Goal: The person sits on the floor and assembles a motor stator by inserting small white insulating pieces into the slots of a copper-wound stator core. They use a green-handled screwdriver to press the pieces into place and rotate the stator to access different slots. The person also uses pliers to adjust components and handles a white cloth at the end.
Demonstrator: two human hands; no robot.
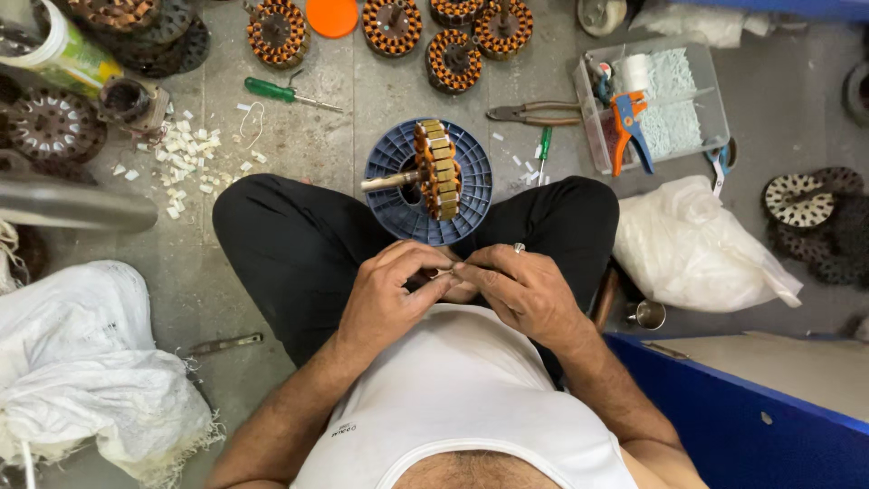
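Two hands meet close against the person's belly, above the crossed legs in black trousers (pixel 290 244). From the left of the view: a white sack (pixel 81 362) lies on the floor, with white scraps (pixel 186 154) and a green screwdriver (pixel 281 92) farther out. The left hand (pixel 391 294) is curled, thumb and fingertips (pixel 433 272) pinched on something small and thin at the point where the hands meet; what it is cannot be made out, though it may be a wire end. The right hand (pixel 520 288), with a ring (pixel 519 247) on one finger, pinches the same spot from the other side, so the fingertips of both hands touch.

Straight ahead of the hands, between the knees, stands a wound stator (pixel 438 170) on a blue spool (pixel 398 204). It sits edge-on, its shaft (pixel 389 181) pointing to the person's left, so the long axis runs across the body. The stator lies near both hands, about midway, with the left hand slightly closer to the shaft end.

Further right lie pliers (pixel 529 114), a clear tray (pixel 701 81) with an orange-and-blue stripper (pixel 626 122), and a plastic bag (pixel 697 254). More stators (pixel 453 62) sit beyond.
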